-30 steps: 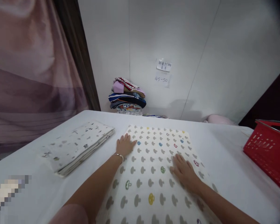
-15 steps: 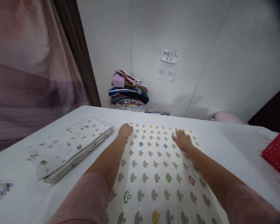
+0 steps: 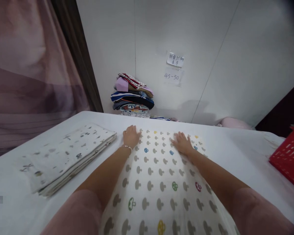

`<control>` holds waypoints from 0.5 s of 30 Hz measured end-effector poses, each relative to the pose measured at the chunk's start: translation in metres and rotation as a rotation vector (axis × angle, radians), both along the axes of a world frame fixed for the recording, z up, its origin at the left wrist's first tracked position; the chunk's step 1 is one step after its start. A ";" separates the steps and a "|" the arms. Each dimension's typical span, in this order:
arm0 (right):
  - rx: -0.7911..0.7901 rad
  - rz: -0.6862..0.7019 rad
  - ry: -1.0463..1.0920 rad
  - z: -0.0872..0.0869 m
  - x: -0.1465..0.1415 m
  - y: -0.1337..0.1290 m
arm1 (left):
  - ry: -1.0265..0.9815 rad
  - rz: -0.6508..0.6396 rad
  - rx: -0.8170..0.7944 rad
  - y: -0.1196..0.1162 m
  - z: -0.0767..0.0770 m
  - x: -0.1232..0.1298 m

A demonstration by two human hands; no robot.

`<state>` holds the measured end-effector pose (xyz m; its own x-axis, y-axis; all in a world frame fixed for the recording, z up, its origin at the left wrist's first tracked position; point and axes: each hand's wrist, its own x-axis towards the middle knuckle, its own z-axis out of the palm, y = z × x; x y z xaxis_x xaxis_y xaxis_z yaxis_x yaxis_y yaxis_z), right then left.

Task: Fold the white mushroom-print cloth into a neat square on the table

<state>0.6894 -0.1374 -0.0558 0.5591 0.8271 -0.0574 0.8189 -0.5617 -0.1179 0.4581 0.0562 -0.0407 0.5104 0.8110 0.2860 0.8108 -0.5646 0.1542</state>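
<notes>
A white cloth with grey and coloured mushroom prints (image 3: 161, 171) lies spread on the white table and runs down toward me. My left hand (image 3: 131, 136), below which a thin bracelet circles the wrist, rests at the cloth's far left corner with its fingers apart. Flat on the cloth near its far edge lies my right hand (image 3: 182, 143), fingers spread. To the left, a folded white cloth with small dark prints (image 3: 71, 153) lies in a neat layered pile.
Folded fabrics (image 3: 133, 94) are stacked beyond the far edge of the table (image 3: 237, 147), against the wall. A red basket (image 3: 289, 156) stands at the right. Pink drapery (image 3: 34, 71) hangs at the left. Two paper signs (image 3: 175, 60) are on the wall.
My left hand has opened from a closed pose at the far left corner. My right hand has slid a little left over the cloth. The view has shifted slightly.
</notes>
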 end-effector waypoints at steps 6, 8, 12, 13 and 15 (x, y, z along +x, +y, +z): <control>-0.011 0.099 0.068 -0.007 -0.022 0.030 | 0.153 -0.126 -0.211 -0.003 -0.015 0.002; -0.030 0.104 0.095 -0.005 -0.020 0.030 | 0.157 -0.112 -0.239 -0.001 -0.017 0.002; -0.010 0.071 0.060 0.001 -0.001 0.005 | 0.141 -0.120 -0.231 0.001 -0.018 0.002; 0.003 0.031 0.020 0.001 0.007 -0.006 | 0.139 -0.120 -0.230 0.001 -0.017 0.002; 0.005 -0.071 -0.054 -0.001 0.026 -0.030 | 0.140 -0.119 -0.229 0.000 -0.017 0.002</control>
<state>0.7152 -0.1673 -0.0570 0.6184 0.7856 -0.0215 0.7823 -0.6180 -0.0780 0.4596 0.0566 -0.0580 0.6273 0.7785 0.0225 0.7635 -0.6204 0.1794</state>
